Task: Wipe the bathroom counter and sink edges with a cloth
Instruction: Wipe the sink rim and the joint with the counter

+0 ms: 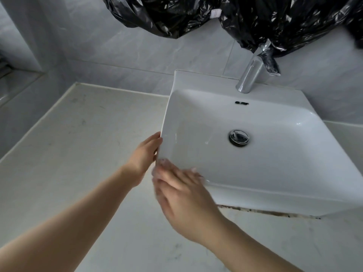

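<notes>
A white rectangular sink (275,200) stands on a pale marbled counter (78,154). My left hand (145,154) lies flat against the outside of the sink's left wall, near its front-left corner, with nothing seen in it. My right hand (182,195) is blurred by motion, its fingers stretched over the rim at that same corner. A pale whitish smear shows around its fingertips. I cannot tell whether that smear is a cloth. No cloth shows clearly anywhere.
A chrome faucet (251,75) rises at the back of the sink, and a chrome drain plug (239,138) sits in the basin. Black plastic sheeting (275,20) hangs on the tiled wall above. A dark grime line (275,213) runs under the sink's front.
</notes>
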